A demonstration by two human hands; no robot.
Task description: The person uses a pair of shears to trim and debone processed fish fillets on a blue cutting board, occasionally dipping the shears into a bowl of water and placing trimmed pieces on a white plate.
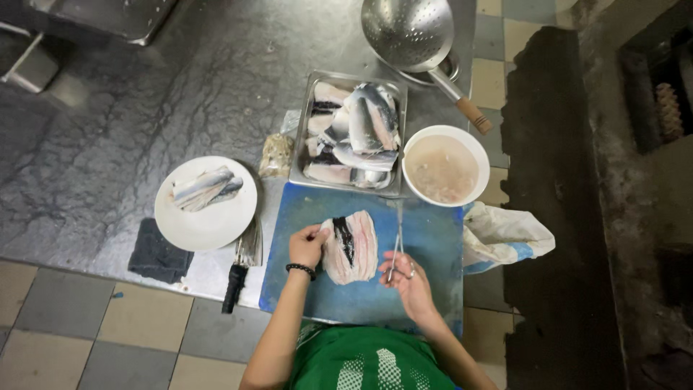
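Observation:
A pale fish fillet (352, 247) with a dark stripe lies flesh-up on the blue cutting board (426, 231). My left hand (307, 244), a black bead bracelet on its wrist, presses on the fillet's left edge. My right hand (406, 278) is just right of the fillet and holds thin metal tweezers (398, 245), whose tips point away from me along the fillet's right side.
A metal tray (305, 137) of several fillets stands behind the board, beside a white bowl (445, 167) of cloudy water. A white plate (209, 217) with fillets sits left. A colander (411, 32), black-handled knife (237, 278), dark cloth (155, 253) and white rag (502, 235) lie around.

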